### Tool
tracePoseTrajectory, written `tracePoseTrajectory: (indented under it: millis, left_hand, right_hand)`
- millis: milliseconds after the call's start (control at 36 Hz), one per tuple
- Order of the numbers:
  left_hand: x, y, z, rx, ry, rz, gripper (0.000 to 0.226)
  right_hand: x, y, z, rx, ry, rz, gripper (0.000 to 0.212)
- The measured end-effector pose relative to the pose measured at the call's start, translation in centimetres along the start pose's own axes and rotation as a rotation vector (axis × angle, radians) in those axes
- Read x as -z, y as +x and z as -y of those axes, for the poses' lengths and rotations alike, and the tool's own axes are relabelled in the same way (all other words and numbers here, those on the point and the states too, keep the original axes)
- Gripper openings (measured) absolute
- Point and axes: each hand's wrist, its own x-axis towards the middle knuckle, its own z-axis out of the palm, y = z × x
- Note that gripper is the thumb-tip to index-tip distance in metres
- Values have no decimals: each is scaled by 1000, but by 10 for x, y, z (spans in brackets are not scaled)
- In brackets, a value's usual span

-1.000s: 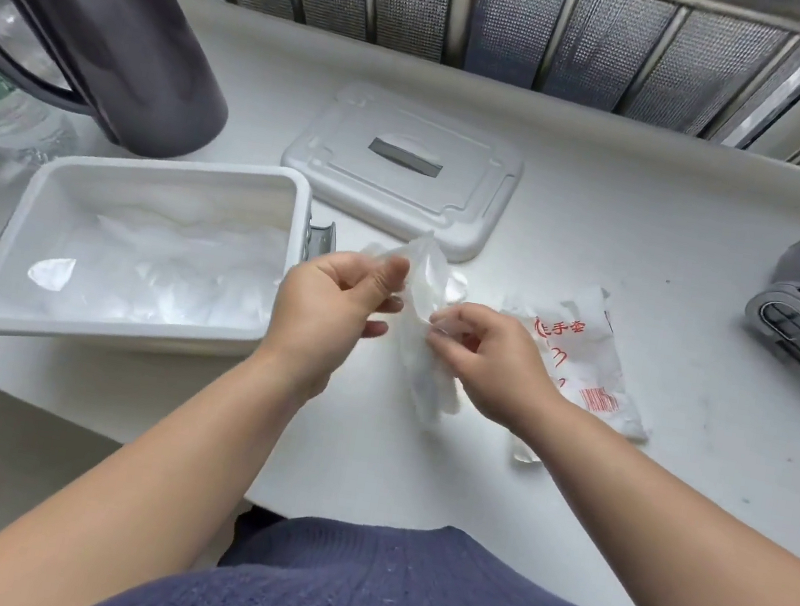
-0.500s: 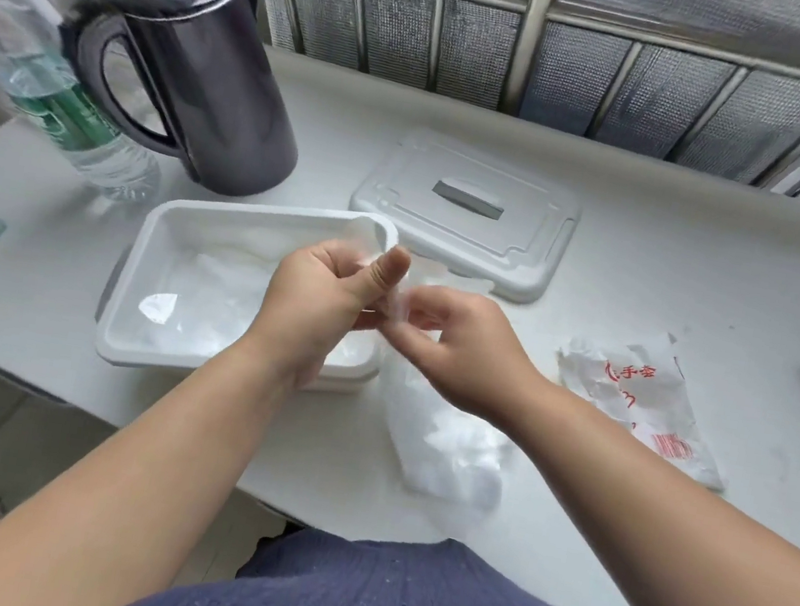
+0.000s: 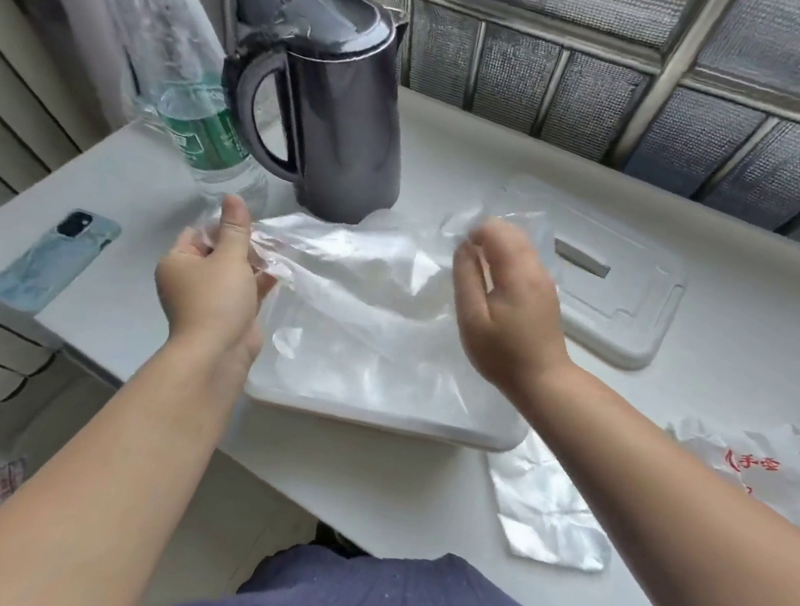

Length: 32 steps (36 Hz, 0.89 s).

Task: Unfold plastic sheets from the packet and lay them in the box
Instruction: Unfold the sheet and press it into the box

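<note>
So the plastic sheet (image 3: pixel 357 265) is stretched open between both hands, hovering right above the white box (image 3: pixel 370 420). Left hand (image 3: pixel 215 275) pinches its left edge, and right hand (image 3: pixel 501 307) has curled fingers gripping the right corner — bit blurry though. More plastic lies inside the box. The packet (image 3: pixel 747 469) sits off to the right on the table (image 3: pixel 144 192), with a folded sheet (image 3: pixel 547 517) near it. The box lid (image 3: pixel 617 293) lies behind the box — kettle (image 3: pixel 342 123) too.
</note>
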Motion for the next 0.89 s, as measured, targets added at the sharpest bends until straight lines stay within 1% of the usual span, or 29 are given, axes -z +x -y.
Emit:
tracePoseTrajectory:
  millis: [56,83,139,194,222,278,306,417,472,500,528,583,611,639,667,694,722,750,778,806,833,861,889]
  left_hand:
    - [12,16,-1,-30,-24,-46,27]
    - [17,21,-1,-51,-24,-65,27]
    - [26,29,-3,-76,-16,-84,28]
    - [31,32,-5,-88,-29,-90,29]
    - [33,33,-5,-92,-30,-90,29]
    - [36,35,-6,-86,-24,-86,28]
    - [37,37,-7,-81,-26,-86,27]
    - [38,44,-9,-80,-57,-86,28]
    - [37,45,-13,-106,-39,-95,31]
    - [36,46,-16,-118,-36,-95,32]
    - [35,48,-20,-131,-49,-86,31]
    - [33,50,-27,-143,-96,-35,28]
    - [30,50,-29,-135,-121,8,26]
    - [28,49,-30,-115,-144,64,24]
    - [24,46,-30,-84,-156,124,24]
    - [20,42,-29,-46,-163,181,24]
    - [17,38,-27,-2,-166,237,25]
    - [13,34,-25,44,-172,290,27]
    - [12,31,-23,90,-184,340,28]
    - [10,28,-21,137,-203,390,29]
    - [9,26,-19,177,-217,437,30]
    - [8,25,-18,210,-227,476,29]
    - [8,25,-17,237,-237,508,28]
  right_hand:
    - [-22,-4,-6,157,-121,202,19]
    - [-32,-8,-11,210,-182,310,21]
    - [-51,-15,-16,281,-288,529,19]
    - [-65,-19,-15,268,-352,803,24]
    - [-70,-20,-15,227,-367,926,29]
    - [-74,-21,-17,106,-358,1077,35]
    - [-77,-22,-16,62,-313,1099,35]
    - [-83,-20,-11,-17,-165,1109,38]
    - [-78,-16,-8,-67,-89,1118,51]
    - [-74,-14,-5,-105,-27,1076,58]
    - [-71,-12,-4,-156,49,983,60]
    - [-68,-8,-7,-274,142,684,53]
    - [-69,-5,-10,-329,116,551,46]
    - [-71,-4,-15,-371,26,487,38]
    - [-73,-3,-20,-381,-128,532,34]
    - [-75,-3,-25,-369,-298,679,36]
    - [-78,-6,-30,-348,-426,865,41]
    - [-80,-10,-33,-337,-491,1039,47]
    - [-82,-14,-32,-327,-501,1166,51]
    - [-81,-17,-31,-320,-477,1221,52]
    - [-81,-18,-30,-305,-437,1208,52]
    - [-79,-16,-29,-299,-389,1145,50]
    - [-77,-12,-28,-302,-344,1046,47]
